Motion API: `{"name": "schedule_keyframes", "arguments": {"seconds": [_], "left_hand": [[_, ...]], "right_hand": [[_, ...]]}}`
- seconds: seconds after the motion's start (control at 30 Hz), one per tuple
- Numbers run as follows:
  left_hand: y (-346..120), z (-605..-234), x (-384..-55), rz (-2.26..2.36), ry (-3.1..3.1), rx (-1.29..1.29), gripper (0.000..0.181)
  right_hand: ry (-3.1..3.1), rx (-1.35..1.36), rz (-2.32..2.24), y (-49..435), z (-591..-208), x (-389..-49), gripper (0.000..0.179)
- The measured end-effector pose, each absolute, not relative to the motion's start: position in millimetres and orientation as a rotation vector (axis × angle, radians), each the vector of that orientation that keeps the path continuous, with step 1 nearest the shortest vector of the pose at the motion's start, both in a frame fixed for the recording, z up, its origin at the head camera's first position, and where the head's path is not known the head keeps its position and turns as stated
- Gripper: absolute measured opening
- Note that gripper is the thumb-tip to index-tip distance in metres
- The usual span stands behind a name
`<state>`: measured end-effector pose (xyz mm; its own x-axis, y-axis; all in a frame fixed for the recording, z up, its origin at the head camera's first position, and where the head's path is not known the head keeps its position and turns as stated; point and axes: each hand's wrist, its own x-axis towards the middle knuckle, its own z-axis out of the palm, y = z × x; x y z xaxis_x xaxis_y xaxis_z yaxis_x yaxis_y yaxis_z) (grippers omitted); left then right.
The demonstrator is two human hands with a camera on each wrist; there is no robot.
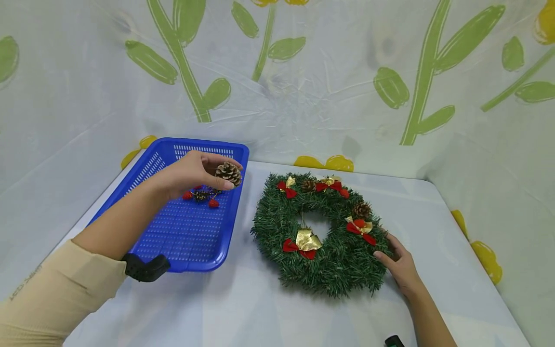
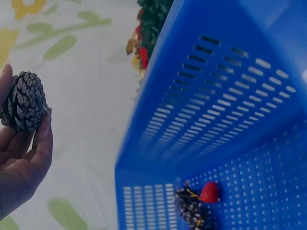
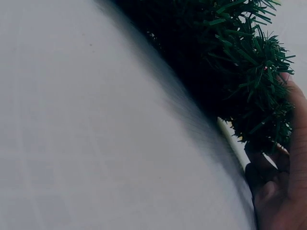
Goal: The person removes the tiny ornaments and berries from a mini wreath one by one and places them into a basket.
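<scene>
Found pine cone [image 1: 228, 174] pinched in left hand [image 1: 193, 171], left of wreath [image 1: 342, 262]. Found wreath's right edge clasped in right hand [image 1: 402, 268]; cannot gauge firmness in shadow. Could drop cone from fingertip-only hold.

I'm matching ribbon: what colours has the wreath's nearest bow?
The bow is red and gold, clearest in head view.

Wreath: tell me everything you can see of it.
The wreath is a ring of dark green, artificial-looking needles round an open centre. It shows four red-and-gold bows, two pine cones and small red berries. It rests on the pale table, right of and apart from the basket; the right hand grips its right edge, thumb on top, fingers partly beneath.
</scene>
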<state>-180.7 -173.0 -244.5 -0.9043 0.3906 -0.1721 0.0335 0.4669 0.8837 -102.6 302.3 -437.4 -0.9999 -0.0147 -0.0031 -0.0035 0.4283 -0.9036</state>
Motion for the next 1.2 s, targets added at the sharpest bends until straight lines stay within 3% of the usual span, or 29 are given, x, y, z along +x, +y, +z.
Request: {"name": "schedule_keyframes", "arguments": {"seconds": [0.6,0.87,1.2], "left_hand": [[-220,-259,-222,1.62,2.33,0.106,0.06],[-235,-272,-237,1.797,2.278,0.068,0.043],[-250,-294,-250,1.761,2.398,-0.074,0.073]], "right_hand": [[2.639,0.044,-1.627,306,-438,-99,0.072],[2.628,0.04,-1.647,305,-438,-98,0.073],[2.638,-0.004,-1.691,304,-441,-98,0.068]]}}
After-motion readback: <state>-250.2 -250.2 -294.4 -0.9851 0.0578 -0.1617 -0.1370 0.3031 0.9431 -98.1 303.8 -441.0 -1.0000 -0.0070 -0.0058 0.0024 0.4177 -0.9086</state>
